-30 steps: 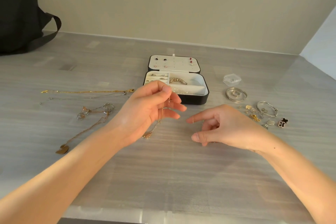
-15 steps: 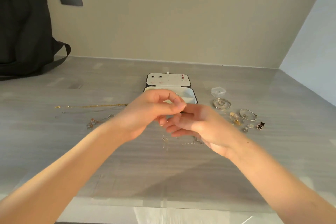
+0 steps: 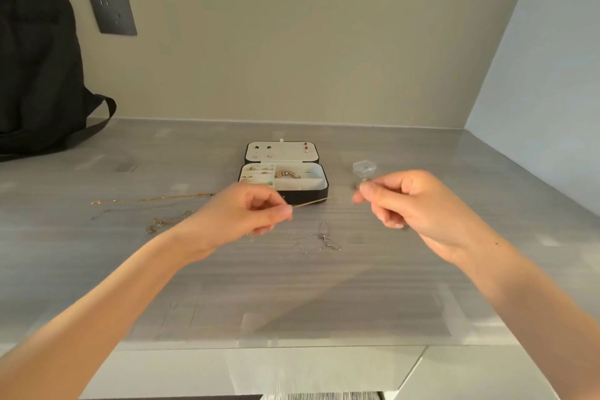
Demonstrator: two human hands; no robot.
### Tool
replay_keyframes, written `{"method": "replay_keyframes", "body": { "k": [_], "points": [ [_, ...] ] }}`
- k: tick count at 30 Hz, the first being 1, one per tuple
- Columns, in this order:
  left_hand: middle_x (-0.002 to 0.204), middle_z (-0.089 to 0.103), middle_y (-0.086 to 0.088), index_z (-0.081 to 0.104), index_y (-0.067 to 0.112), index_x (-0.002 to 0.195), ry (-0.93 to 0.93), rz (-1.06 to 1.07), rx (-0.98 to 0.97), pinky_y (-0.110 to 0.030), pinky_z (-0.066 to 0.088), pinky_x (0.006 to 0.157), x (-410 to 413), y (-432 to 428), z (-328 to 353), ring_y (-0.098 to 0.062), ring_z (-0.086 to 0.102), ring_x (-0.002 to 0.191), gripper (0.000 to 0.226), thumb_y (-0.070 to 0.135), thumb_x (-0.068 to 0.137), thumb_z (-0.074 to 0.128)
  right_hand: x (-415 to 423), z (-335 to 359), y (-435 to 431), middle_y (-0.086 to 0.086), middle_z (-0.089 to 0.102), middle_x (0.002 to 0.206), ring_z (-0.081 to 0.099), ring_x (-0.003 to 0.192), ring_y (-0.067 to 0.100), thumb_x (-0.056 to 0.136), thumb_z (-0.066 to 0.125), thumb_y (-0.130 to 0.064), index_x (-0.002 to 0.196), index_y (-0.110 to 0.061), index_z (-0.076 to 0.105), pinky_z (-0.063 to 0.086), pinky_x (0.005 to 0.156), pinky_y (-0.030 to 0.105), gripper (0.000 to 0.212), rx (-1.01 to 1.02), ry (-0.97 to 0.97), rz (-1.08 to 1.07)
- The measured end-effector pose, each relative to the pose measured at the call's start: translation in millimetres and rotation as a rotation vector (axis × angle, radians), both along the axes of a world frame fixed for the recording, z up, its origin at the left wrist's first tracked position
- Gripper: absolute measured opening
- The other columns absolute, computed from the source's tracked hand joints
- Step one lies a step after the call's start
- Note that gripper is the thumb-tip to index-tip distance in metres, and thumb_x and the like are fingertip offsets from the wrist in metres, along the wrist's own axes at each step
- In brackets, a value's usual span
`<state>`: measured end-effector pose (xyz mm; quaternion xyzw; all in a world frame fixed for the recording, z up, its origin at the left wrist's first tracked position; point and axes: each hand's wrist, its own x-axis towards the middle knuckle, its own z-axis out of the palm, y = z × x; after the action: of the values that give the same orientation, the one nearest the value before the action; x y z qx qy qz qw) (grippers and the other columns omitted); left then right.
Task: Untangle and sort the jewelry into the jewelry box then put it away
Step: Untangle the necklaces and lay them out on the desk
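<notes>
The gold chain (image 3: 310, 203) is now drawn out in the air in front of the jewelry box (image 3: 305, 184). Half a second ago my two hands were bunched together over the middle of the tabletop (image 3: 292, 295); they have since pulled apart sideways. I read that as the strand coming free of the knot, so this piece looks close to ready for the box, though the box is open and the sorting is far from done. The left hand (image 3: 246, 211) has its fingers (image 3: 285, 209) closed in a tight thumb-and-forefinger pinch on the near end of the chain, the other fingers curled under. From there the chain runs up and to the right across the box's dark front wall, and past that it gets too fine for me to trace. The right hand (image 3: 409, 201) is also curled, thumb pressed to forefinger, and I believe it holds the far end, but I cannot see the strand reach it. Between and below the hands a silver chain (image 3: 328, 242) lies loose on the tabletop, touching neither hand. Further left lie a long gold necklace (image 3: 152, 199) and a small tangle of chains (image 3: 162, 222). A clear plastic container (image 3: 364, 167) sits just behind the right hand, and a black backpack (image 3: 35, 75) leans against the wall at far left.
</notes>
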<state>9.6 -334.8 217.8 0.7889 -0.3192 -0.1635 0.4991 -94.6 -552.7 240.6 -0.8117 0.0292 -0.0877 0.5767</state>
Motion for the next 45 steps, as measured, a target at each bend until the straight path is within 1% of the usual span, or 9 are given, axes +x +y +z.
{"method": "replay_keyframes", "body": {
  "k": [4, 9, 16, 23, 28, 32, 36, 41, 45],
  "points": [
    [0.046, 0.048, 0.007, 0.067, 0.010, 0.078, 0.005, 0.098, 0.080, -0.011, 0.035, 0.049, 0.2, 28.8, -6.3, -0.004, 0.039, 0.044, 0.015, 0.018, 0.088, 0.059, 6.4, -12.4, 2.1, -0.003, 0.048, 0.048, 0.034, 0.046, 0.009, 0.091, 0.058, -0.024, 0.076, -0.013, 0.070, 0.032, 0.054, 0.018, 0.022, -0.083, 0.085, -0.021],
    [0.048, 0.046, 0.006, 0.069, 0.009, 0.079, 0.007, 0.251, 0.108, -0.011, 0.034, 0.047, 8.3, 78.2, -8.9, -0.005, 0.039, 0.046, 0.017, 0.021, 0.088, 0.060, 30.0, -22.1, 17.6, -0.001, 0.049, 0.045, 0.034, 0.040, 0.009, 0.092, 0.056, -0.017, 0.076, -0.010, 0.069, 0.026, 0.041, 0.015, 0.022, 0.028, 0.120, -0.075],
    [0.055, 0.057, 0.003, 0.069, 0.010, 0.076, -0.022, 0.403, 0.069, -0.011, 0.038, 0.047, 32.1, 144.1, -5.0, -0.004, 0.045, 0.047, 0.015, 0.018, 0.086, 0.062, 72.1, -27.8, 63.7, -0.001, 0.060, 0.050, 0.039, 0.042, 0.008, 0.088, 0.062, -0.010, 0.077, -0.006, 0.068, 0.031, 0.041, 0.015, 0.013, 0.157, 0.130, -0.047],
    [0.068, 0.070, -0.001, 0.068, 0.012, 0.080, -0.197, 0.531, 0.231, -0.017, 0.045, 0.055, 75.3, 182.4, -8.7, -0.006, 0.059, 0.056, 0.009, 0.015, 0.087, 0.062, 120.5, -34.7, 107.0, -0.006, 0.065, 0.061, 0.048, 0.046, -0.001, 0.089, 0.057, -0.016, 0.071, -0.014, 0.066, 0.035, 0.052, 0.019, 0.020, -0.425, -0.008, 0.008],
    [0.073, 0.068, -0.005, 0.067, 0.010, 0.081, -0.275, 0.605, 0.319, -0.021, 0.040, 0.056, 109.6, 194.8, -14.5, -0.005, 0.054, 0.053, 0.013, 0.017, 0.089, 0.060, 167.3, -37.4, 131.9, -0.004, 0.063, 0.086, 0.056, 0.082, 0.018, 0.090, 0.051, -0.016, 0.085, -0.012, 0.068, 0.036, 0.065, 0.025, 0.018, -0.768, -0.092, -0.090],
    [0.064, 0.063, -0.005, 0.068, 0.010, 0.079, -0.294, 0.706, 0.352, -0.025, 0.039, 0.059, 143.3, 203.3, -24.3, -0.013, 0.052, 0.059, 0.016, 0.022, 0.088, 0.062, 208.5, -42.8, 149.5, 0.000, 0.067, 0.095, 0.058, 0.089, 0.024, 0.088, 0.049, -0.009, 0.087, -0.016, 0.069, 0.036, 0.063, 0.025, 0.021, -1.003, -0.108, -0.117],
    [0.082, 0.063, -0.005, 0.068, 0.008, 0.087, -0.293, 0.784, 0.398, -0.027, 0.041, 0.072, 172.0, 206.4, -34.4, -0.019, 0.057, 0.075, 0.015, 0.022, 0.088, 0.062, 236.6, -49.7, 167.1, 0.003, 0.067, 0.092, 0.057, 0.090, 0.026, 0.080, 0.052, 0.000, 0.096, -0.016, 0.069, 0.034, 0.059, 0.022, 0.028, -1.253, -0.061, -0.080],
    [0.087, 0.064, -0.005, 0.069, 0.009, 0.088, -0.269, 0.783, 0.458, -0.027, 0.040, 0.072, 190.5, 206.3, -48.9, -0.019, 0.057, 0.082, 0.014, 0.022, 0.084, 0.066, 247.8, -55.7, 176.5, 0.006, 0.067, 0.100, 0.053, 0.099, 0.027, 0.076, 0.058, 0.000, 0.100, -0.016, 0.066, 0.036, 0.077, 0.027, 0.031, -1.479, -0.044, 0.007],
    [0.092, 0.065, -0.001, 0.066, 0.016, 0.085, -0.253, 0.779, 0.506, -0.028, 0.041, 0.072, 195.7, 208.5, -54.9, -0.018, 0.059, 0.090, 0.013, 0.028, 0.081, 0.069, 249.6, -59.2, 176.3, 0.007, 0.067, 0.101, 0.052, 0.103, 0.028, 0.080, 0.055, -0.003, 0.100, -0.015, 0.067, 0.037, 0.085, 0.029, 0.026, -1.481, -0.060, 0.004]
  ]
}}
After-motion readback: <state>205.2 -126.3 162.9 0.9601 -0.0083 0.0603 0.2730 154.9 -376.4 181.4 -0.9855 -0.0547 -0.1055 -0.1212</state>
